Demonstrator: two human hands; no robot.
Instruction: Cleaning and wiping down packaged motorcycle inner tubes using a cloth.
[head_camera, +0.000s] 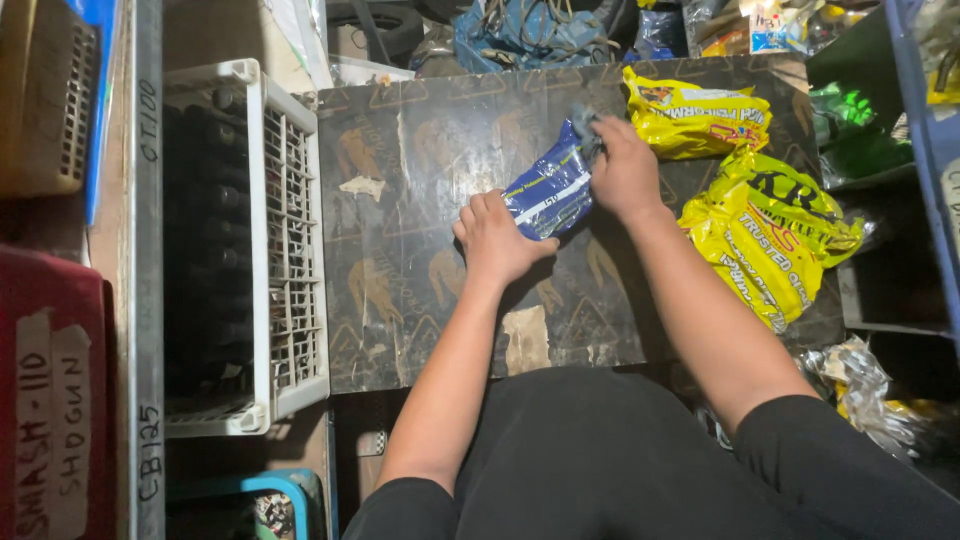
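On the worn dark board (420, 300), left hand (497, 240) and right hand (625, 170) both clamp a glossy blue plastic packet (548, 190); crinkled yellow bags (770, 235) lie beside.

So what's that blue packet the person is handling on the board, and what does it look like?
The blue glossy plastic packet is a small soft pouch with white bands of print, and looks crinkled. It lies tilted on the dark worn wooden board, its upper end rising to the right. The left hand presses its lower end. The right hand grips its upper end, where something dark grey shows. Its contents cannot be made out. Two yellow plastic bags lie apart to its right.
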